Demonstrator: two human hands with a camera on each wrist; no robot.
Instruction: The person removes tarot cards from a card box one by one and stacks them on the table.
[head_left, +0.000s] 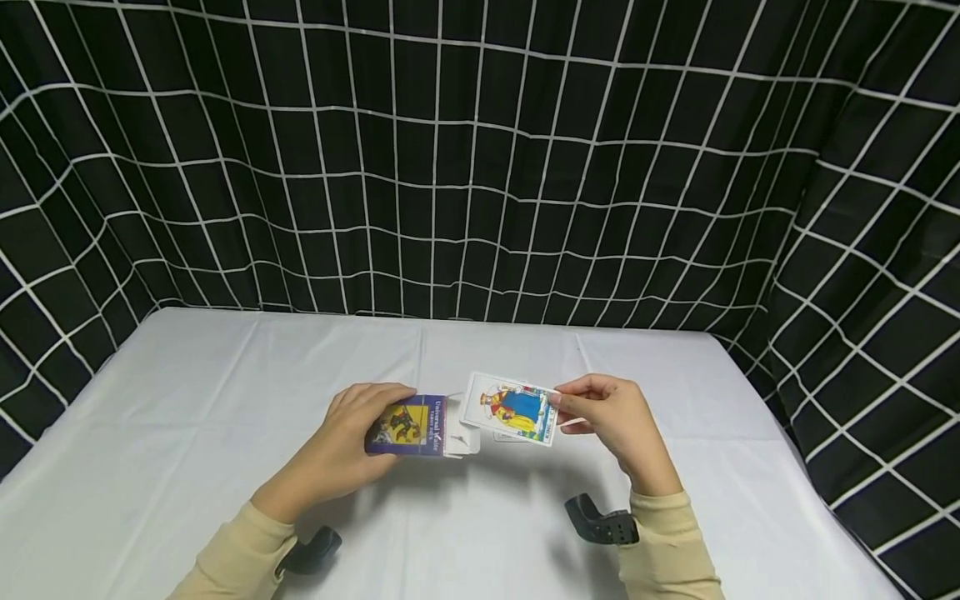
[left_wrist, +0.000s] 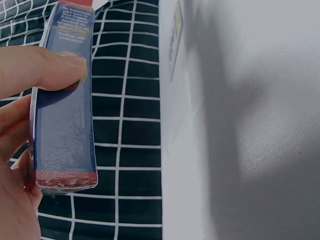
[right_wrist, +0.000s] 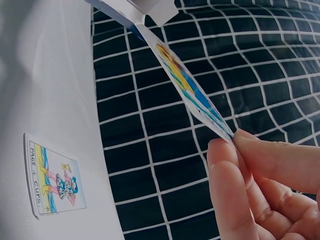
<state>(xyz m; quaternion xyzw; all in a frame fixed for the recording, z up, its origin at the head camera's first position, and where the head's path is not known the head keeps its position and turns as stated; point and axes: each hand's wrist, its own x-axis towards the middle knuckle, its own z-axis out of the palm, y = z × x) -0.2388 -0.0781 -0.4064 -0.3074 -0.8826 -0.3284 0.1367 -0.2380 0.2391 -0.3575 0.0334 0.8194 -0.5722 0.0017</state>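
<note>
My left hand (head_left: 337,446) grips a purple tarot deck box (head_left: 408,427) by its sides, above the table. Its open white end flap (head_left: 462,435) faces right; in the left wrist view the thumb presses on the narrow blue side (left_wrist: 65,127) of the box. Between thumb and fingertips, my right hand (head_left: 618,421) pinches one tarot card (head_left: 510,408) at its right end. That card is picture side up, with a figure in red, yellow and blue, and its far end overlaps the box opening in the head view. Beneath it, a Page of Cups card (right_wrist: 57,180) lies face up on the table.
A white cloth covers the table (head_left: 187,400). Black curtain fabric with a white grid (head_left: 450,167) hangs behind it and along both sides. Dark camera mounts (head_left: 600,521) jut inward from both wrists, over the table.
</note>
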